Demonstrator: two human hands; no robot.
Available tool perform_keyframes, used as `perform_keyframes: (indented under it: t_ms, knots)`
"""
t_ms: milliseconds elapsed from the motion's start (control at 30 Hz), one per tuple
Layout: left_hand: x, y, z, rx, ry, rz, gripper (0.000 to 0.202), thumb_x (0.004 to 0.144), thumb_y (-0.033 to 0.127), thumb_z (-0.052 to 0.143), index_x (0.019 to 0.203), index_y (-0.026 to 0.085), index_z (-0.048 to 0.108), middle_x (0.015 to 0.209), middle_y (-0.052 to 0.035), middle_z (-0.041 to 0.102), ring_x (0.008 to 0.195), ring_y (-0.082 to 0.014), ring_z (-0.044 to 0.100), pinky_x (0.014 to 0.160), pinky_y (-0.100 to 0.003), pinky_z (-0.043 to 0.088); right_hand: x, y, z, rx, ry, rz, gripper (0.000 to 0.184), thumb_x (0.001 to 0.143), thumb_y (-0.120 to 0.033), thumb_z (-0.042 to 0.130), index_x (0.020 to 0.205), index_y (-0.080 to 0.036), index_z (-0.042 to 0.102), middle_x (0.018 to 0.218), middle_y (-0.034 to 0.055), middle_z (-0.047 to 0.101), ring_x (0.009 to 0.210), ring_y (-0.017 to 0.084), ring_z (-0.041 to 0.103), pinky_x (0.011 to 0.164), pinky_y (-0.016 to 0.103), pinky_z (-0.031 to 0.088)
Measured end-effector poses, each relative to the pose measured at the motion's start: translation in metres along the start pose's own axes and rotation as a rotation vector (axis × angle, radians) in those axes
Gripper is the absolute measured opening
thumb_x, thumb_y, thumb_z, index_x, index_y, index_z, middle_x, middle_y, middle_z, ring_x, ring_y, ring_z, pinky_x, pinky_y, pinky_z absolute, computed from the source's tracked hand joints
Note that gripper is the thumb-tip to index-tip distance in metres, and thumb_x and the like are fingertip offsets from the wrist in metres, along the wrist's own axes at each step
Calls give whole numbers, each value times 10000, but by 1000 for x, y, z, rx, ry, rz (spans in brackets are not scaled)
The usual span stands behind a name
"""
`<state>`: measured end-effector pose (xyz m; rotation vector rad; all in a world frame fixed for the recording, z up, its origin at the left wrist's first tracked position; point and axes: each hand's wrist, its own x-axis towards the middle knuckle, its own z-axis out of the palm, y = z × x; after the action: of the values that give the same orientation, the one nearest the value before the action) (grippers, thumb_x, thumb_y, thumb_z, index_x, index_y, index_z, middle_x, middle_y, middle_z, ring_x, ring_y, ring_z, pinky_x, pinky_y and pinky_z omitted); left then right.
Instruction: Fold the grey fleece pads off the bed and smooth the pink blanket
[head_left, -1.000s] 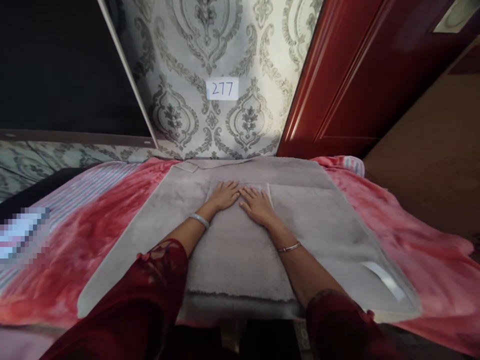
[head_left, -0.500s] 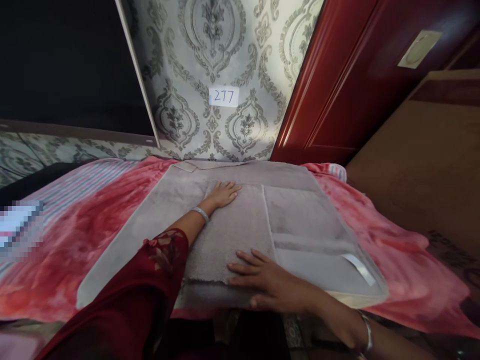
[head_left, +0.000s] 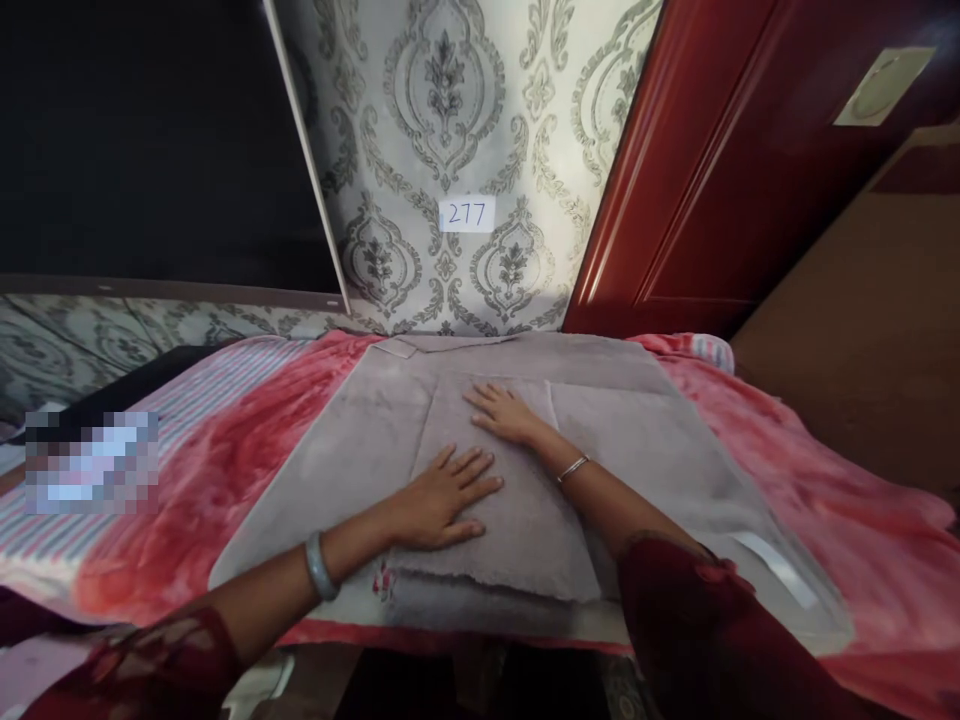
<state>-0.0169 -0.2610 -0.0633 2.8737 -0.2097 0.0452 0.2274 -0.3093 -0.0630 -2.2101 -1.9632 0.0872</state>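
Note:
A folded grey-brown towel (head_left: 517,530) lies as a long rectangle on a larger grey mat (head_left: 330,450). My left hand (head_left: 442,498) rests flat on the towel's nearer left part, fingers apart. Farther up, my right hand (head_left: 501,412) lies palm down near the towel's far end, its fingers spread. Neither hand grips anything. The towel's near edge looks slightly ragged, and a small red and white pattern (head_left: 384,580) shows beside its near left corner. A white strip (head_left: 776,568) lies on the mat's right side.
Under the mat is a red plush blanket (head_left: 225,440) over a striped cloth (head_left: 187,400). A dark screen (head_left: 150,150) stands back left. A patterned wall with a paper marked 277 (head_left: 467,213), a red door (head_left: 697,180) and a large cardboard (head_left: 847,300) border the surface.
My left hand has come back toward me from the towel's far part. My right hand has moved away from me, from the near edge to the far end. The view has shifted slightly left.

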Motion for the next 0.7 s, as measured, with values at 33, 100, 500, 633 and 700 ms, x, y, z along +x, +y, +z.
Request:
perform_keyframes:
  t_ms: [33, 100, 500, 633, 700]
  knots:
    - [-3, 2, 4, 6, 5, -11, 697, 957, 603, 479, 1582, 325, 346, 1681, -108, 251, 1562, -314, 204, 1256, -599, 90, 2, -1, 6, -4, -17, 2, 569, 1052, -505, 372, 1595, -340, 334, 1688, 23, 200, 1552, 304, 159, 1220, 588, 187]
    - [-4, 2, 8, 19, 9, -23, 689, 965, 590, 473, 1588, 333, 330, 1688, -106, 226, 1567, -319, 183, 1253, -613, 80, 2, -2, 13, -3, -15, 3, 567, 1055, -527, 350, 1593, -349, 337, 1688, 22, 205, 1550, 299, 168, 1220, 588, 182]
    - [1, -4, 9, 36, 31, -14, 642, 966, 578, 484, 1553, 329, 408, 1678, -94, 262, 1560, -341, 196, 1240, -652, 135, 2, -1, -2, -4, -12, 66, 598, 1053, -538, 367, 1607, -322, 304, 1687, 59, 203, 1548, 297, 177, 1222, 584, 175]
    - [-2, -5, 9, 0, 91, -14, 611, 948, 550, 531, 1508, 308, 487, 1639, -100, 358, 1533, -329, 286, 1241, -632, 183, -12, -9, 6, -3, 20, 85, 564, 1066, -500, 340, 1598, -313, 337, 1679, 66, 231, 1545, 294, 192, 1225, 568, 181]
    - [-4, -10, 13, -26, 165, -39, 553, 943, 510, 546, 1451, 293, 561, 1597, -102, 436, 1505, -321, 348, 1239, -610, 225, -26, -15, 11, -1, 33, 61, 555, 1069, -476, 346, 1598, -309, 339, 1680, 61, 230, 1548, 284, 183, 1230, 546, 184]
